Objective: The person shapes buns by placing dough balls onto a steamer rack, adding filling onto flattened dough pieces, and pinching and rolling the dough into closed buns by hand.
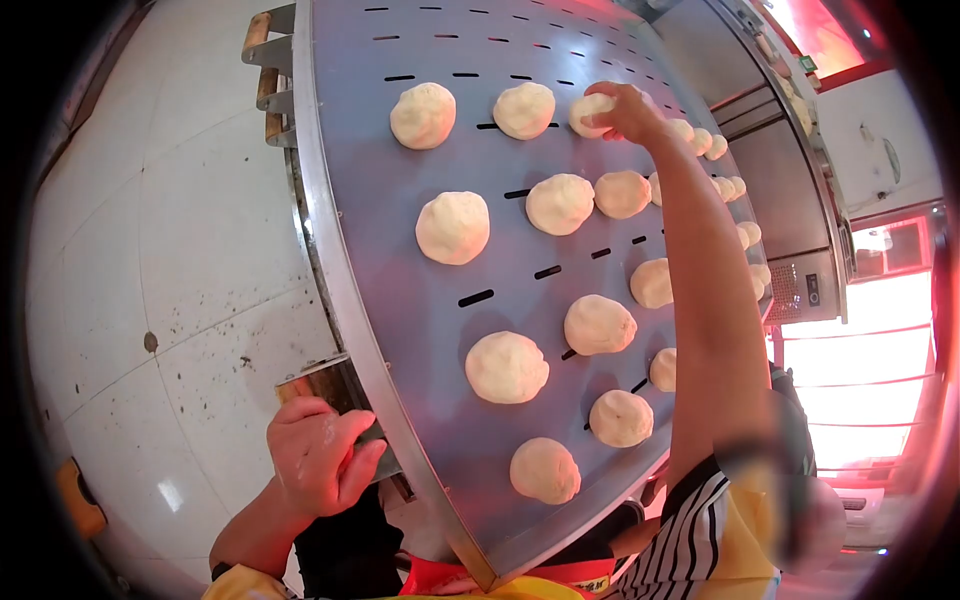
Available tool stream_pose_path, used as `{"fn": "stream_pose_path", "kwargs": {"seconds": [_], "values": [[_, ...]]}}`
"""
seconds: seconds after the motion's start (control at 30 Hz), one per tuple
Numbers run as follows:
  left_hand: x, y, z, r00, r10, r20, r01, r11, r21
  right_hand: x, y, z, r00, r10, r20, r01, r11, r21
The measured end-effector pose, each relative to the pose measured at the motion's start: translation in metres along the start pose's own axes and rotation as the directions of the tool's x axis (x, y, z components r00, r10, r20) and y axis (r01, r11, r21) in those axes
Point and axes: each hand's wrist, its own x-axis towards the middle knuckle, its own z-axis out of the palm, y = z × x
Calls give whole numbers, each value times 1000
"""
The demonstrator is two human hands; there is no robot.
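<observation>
My right hand (628, 112) is wrapped over a pale dough ball (590, 114) in the far row, its fingers on the ball's top and right side. Beside it to the left sits another dough ball (524, 110). Down at the lower left, my left hand (318, 452) hangs outside the metal edge with its fingers loosely curled and a little flour on it. No object shows between its thumb and forefinger. Nearest to it is a wooden handle (295, 388) on a metal bracket. Several round dough balls lie in rows on the slotted grey metal surface (400, 290).
A raised metal rim (345, 290) borders the slotted surface. More wooden handles (258, 30) stick out on its far left side. Steel cabinets (790, 190) stand at the right. The pale tiled floor (200, 250) at left has dark spots.
</observation>
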Motion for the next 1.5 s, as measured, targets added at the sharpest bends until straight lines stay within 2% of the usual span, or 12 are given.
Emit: {"fn": "stream_pose_path", "kwargs": {"seconds": [0.23, 0.33, 0.53, 0.63, 0.73, 0.83, 0.9, 0.93, 1.07, 1.27, 1.37, 1.5], "values": [[2, 2, 2, 1000, -6, -16, 7, 1000, 7, 10, 10, 7, 994, -86, 63, 93, 989, -116], [0, 2, 1, 1000, -13, -9, 13, 1000, 18, 15, 14, 9, 976, -210, 64, 217, 963, -161], [0, 2, 1, 1000, -24, 8, 24, 999, 26, 17, 15, 14, 941, -335, 50, 331, 876, -352], [-1, 2, 1, 999, -31, 9, 31, 999, 24, 23, 30, 23, 895, -446, 3, 418, 837, -353], [-1, 2, 2, 999, -33, 6, 33, 999, 24, 26, 29, 21, 883, -460, 91, 451, 778, -438], [0, 2, 1, 1000, -25, 6, 25, 999, 29, 17, 1, 7, 913, -340, 224, 406, 712, -572], [0, 2, 1, 1000, -21, 6, 21, 999, 27, -4, -37, -10, 988, -44, 148, 108, 883, -458], [0, 2, 1, 1000, -24, 10, 23, 999, 28, -12, -48, -14, 985, 113, 128, -54, 919, -389], [-1, 1, 1, 1000, -29, 6, 29, 999, 22, 22, -14, 1, 979, 114, 170, -65, 961, -270], [0, 1, 2, 1000, -21, -7, 21, 1000, 10, 16, -16, 4, 985, -50, 166, 109, 924, -366], [0, 2, 1, 1000, -20, -11, 20, 1000, 11, 21, -9, 9, 987, -72, 145, 121, 923, -364], [0, 1, 1, 1000, -19, -5, 19, 1000, 7, 26, 1, 16, 982, -167, 90, 189, 855, -483]]}}
